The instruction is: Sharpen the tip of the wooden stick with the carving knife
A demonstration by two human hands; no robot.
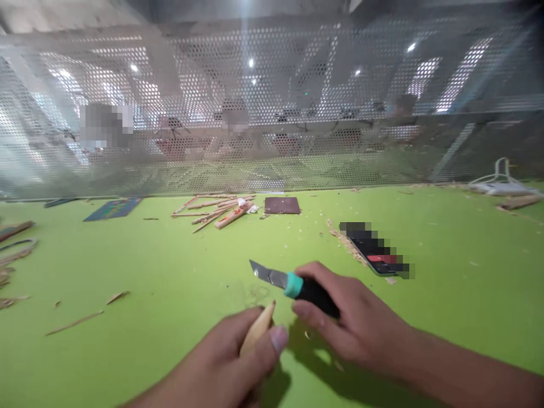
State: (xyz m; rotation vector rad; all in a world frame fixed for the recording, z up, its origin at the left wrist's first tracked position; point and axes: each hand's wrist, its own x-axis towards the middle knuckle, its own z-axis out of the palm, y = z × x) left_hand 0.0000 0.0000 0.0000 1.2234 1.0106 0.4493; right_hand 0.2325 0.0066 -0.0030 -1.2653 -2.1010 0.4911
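Shows bright on the green tabletop (170, 260), dimmer at upper right; glares from small lamps (251, 62) and blurs beyond the perforated screen (238, 177), streaks at top centre, falls into shadow beneath the right hand (357, 317), pixelates in patches

Pointed stick (259, 328) near bare-bladed knife (293, 285)

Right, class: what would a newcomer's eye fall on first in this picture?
Most likely the knife, its blade bare, held in the right grip near the centre. Just below it, the left grip holds a pale, pointed stick. Both stand out against the bright green table.
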